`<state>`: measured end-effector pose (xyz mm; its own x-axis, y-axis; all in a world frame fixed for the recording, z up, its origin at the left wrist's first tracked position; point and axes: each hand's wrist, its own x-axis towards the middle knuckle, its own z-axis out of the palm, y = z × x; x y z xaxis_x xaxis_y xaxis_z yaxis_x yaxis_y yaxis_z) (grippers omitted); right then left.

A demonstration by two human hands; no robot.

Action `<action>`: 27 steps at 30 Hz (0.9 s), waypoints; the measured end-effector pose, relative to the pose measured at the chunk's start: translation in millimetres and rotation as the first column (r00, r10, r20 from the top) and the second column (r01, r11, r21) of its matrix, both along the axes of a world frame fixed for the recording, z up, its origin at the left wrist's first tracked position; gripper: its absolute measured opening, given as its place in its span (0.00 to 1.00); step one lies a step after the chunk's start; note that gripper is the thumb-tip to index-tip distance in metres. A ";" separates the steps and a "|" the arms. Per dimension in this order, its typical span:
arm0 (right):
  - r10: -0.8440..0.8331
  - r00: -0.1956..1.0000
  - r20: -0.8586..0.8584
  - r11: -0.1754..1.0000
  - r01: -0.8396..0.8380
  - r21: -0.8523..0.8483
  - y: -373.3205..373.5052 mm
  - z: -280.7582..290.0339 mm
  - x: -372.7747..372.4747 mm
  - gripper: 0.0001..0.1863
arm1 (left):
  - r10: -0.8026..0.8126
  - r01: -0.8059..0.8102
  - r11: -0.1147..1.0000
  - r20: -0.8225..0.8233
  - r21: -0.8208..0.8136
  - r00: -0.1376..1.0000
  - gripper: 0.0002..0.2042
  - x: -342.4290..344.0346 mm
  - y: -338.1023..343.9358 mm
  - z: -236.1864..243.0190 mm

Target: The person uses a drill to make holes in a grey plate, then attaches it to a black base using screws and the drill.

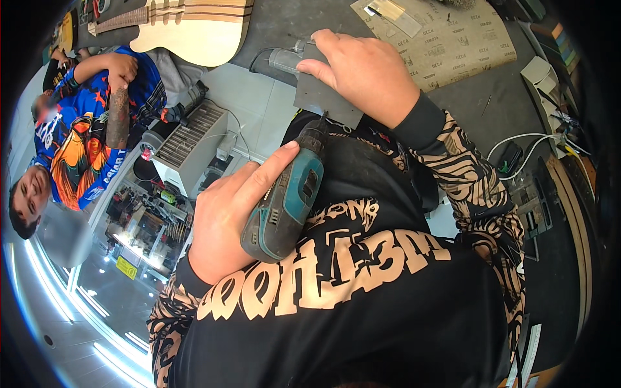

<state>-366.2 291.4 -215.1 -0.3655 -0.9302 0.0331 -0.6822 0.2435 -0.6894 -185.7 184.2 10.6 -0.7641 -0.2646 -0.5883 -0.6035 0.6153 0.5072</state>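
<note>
My left hand [223,210] is wrapped around a teal and black power drill [275,213], its index finger stretched along the body toward the chuck. The drill points up and away from me, and its dark bit [323,118] meets the near part of a dark grey flat plate [317,97]. I cannot tell whether the tip has gone into the plate. Thumb and fingers of my right hand [369,71] grip the plate's upper end at the bench edge. Beside that hand, partly behind the plate, is a greyish object [283,61] of unclear kind.
An unfinished pale wooden guitar [194,29] lies at the far left of the dark bench. A brown sandpaper sheet [446,48] lies right of my right hand. White cables [527,145] loop farther right. A person [84,129] with folded arms is at left, near a slotted white box [187,139].
</note>
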 end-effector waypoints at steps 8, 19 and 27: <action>0.010 1.000 -0.002 1.000 -0.010 0.023 -1.2 -1.3 2.6 0.24 | 0.049 -0.049 0.999 -0.016 0.012 0.999 0.34 4.4 3.3 -1.3; -0.001 1.000 0.010 1.000 0.000 0.025 4.1 7.1 -0.2 0.23 | 0.153 -0.150 0.987 -0.052 0.063 0.987 0.34 7.1 13.0 1.1; -0.032 0.994 0.105 0.998 0.026 0.053 -3.0 21.9 -8.1 0.30 | 0.353 -0.330 0.905 -0.041 0.267 0.935 0.35 29.4 7.2 25.9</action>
<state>-374.3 288.4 -193.2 -0.3910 -0.9187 -0.0553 -0.5980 0.2993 -0.7435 -156.3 191.4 36.5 -0.7045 -0.3704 -0.6054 -0.7003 0.2244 0.6777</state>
